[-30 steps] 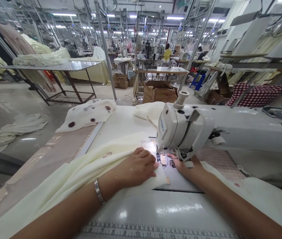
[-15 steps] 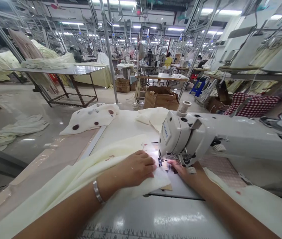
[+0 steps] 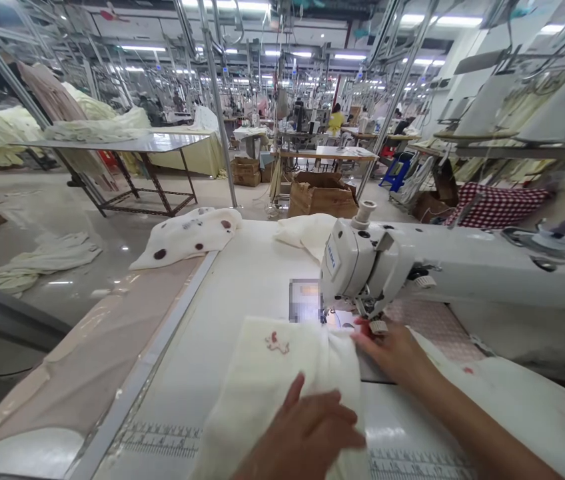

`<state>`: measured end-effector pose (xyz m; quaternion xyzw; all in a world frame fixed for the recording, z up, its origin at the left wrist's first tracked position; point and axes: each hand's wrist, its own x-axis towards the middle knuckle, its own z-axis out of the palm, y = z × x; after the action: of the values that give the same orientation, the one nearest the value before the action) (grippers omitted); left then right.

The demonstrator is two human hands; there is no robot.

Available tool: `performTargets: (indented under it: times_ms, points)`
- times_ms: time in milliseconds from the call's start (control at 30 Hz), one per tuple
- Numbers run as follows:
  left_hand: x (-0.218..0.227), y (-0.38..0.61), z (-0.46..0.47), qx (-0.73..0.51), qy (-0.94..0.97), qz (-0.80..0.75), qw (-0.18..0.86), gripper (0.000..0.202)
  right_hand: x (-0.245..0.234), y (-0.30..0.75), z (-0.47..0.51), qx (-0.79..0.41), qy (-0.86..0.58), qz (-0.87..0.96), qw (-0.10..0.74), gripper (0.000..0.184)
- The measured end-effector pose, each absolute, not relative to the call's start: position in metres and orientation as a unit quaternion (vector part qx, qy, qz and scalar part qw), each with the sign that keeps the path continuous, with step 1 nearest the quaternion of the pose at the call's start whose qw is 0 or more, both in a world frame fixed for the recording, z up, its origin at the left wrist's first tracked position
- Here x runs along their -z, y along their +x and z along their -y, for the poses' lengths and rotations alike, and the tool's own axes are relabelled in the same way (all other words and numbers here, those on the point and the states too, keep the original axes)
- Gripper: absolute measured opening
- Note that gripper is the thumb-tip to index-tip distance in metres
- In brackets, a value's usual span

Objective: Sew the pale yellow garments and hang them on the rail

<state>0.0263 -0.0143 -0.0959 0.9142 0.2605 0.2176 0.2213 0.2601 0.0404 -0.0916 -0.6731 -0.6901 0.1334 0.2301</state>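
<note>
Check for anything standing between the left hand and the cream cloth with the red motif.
Nothing visible stands between them: the left hand, spread open, is over the cream cloth, though whether it touches is unclear.

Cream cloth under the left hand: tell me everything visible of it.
The cream cloth looks soft, with a small reddish outlined motif near its far left corner. It lies on the white tabletop, fairly flat at left, wrinkled at right, its far edge close to the sewing machine. Its near end runs out of view. The left hand, fingers spread, is over it; contact is unclear. The right hand appears to touch its far right corner.
</note>
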Motion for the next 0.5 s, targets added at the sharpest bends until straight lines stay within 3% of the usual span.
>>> performTargets:
  times_ms: [100,267,500]
  points:
    - [0.071,0.038,-0.032,-0.218,0.914,-0.270,0.209,0.020,0.089,0.257,-0.038,-0.136,-0.667,0.697,0.224,0.028]
    - [0.091,0.030,-0.053,-0.134,0.933,-0.310,0.125,0.038,0.081,0.265,-0.041,-0.136,-0.662,0.699,0.232,0.028]
    - [0.087,0.024,-0.054,-0.087,0.942,-0.301,0.119,0.038,0.083,0.266,-0.042,-0.100,-0.669,0.699,0.232,0.023]
